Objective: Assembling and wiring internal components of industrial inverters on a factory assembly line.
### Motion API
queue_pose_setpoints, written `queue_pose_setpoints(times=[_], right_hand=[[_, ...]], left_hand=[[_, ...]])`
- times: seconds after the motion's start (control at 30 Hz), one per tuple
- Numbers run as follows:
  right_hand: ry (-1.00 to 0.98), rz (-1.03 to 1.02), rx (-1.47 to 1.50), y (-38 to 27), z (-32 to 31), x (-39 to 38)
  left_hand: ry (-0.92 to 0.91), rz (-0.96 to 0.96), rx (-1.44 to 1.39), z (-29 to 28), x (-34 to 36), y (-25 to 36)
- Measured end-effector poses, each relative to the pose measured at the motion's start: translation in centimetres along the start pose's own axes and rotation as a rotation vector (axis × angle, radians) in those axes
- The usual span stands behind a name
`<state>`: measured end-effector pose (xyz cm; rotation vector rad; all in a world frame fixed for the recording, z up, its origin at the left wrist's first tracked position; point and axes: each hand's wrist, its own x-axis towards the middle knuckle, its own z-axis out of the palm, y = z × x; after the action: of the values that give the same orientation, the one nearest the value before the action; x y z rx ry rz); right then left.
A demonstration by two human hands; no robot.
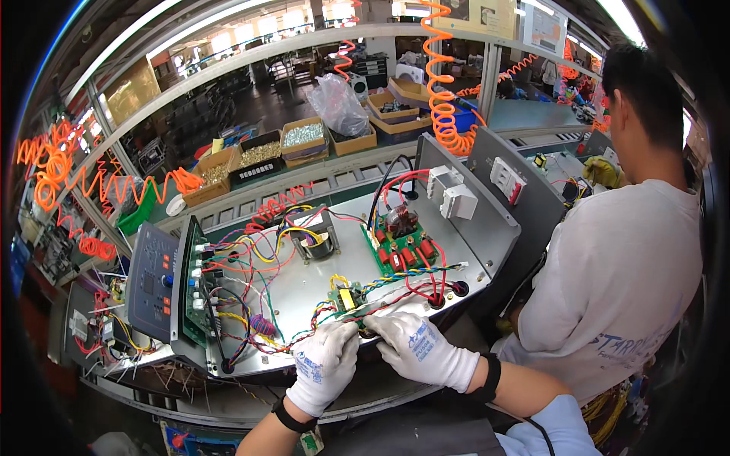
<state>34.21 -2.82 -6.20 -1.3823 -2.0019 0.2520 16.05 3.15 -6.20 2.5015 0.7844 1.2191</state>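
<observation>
Both my hands wear white gloves with blue print and meet at the near edge of an open metal chassis (285,285). My left hand (327,361) is closed, its fingertips pinched beside a small green circuit board (347,298) with a yellow transformer. Just right of it, my right hand (422,349) is closed too, fingers curled down at the same board. Whatever sits between the fingertips is hidden. Twisted wires (395,279) run from near this board to the right. Behind lie a larger green board (403,251) with red components and a black transformer (312,232).
A control panel (152,281) stands at the chassis's left end, another wired unit (110,327) beyond it. Across the roller conveyor are boxes of small metal parts (258,156). Orange coiled hoses (449,121) hang overhead. A co-worker (616,258) in a light shirt stands close on my right.
</observation>
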Motion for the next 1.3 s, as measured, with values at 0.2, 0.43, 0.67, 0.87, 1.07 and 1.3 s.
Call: queue_pose_setpoints(times=[0.2,0.43,0.67,0.87,1.07,1.3], right_hand=[[-0.131,-0.018,-0.248,-0.2,-0.8,2.0],[-0.225,-0.067,-0.270,0.9,-0.4,1.3],[0.184,-0.179,0.091,1.6,-2.0,-2.3],[0.036,0.257,-0.609,1.4,-9.0,1.3],[-0.381,0.413,-0.108,-2.5,-9.2,-0.3],[-0.167,0.107,0.280,0.4,-3.8,-1.8]], left_hand=[[-0.095,0.082,0.080,0.3,0.8,-0.7],[-0.171,0.169,0.066,0.0,0.9,-0.9],[-0.186,0.153,0.173,-0.8,-0.2,-0.2],[-0.538,0.075,0.340,-0.6,2.2,2.1],[-0.289,-0.273,-0.230,-2.6,0.2,0.3],[-0.056,-0.053,-0.306,-2.2,0.2,0.8]])
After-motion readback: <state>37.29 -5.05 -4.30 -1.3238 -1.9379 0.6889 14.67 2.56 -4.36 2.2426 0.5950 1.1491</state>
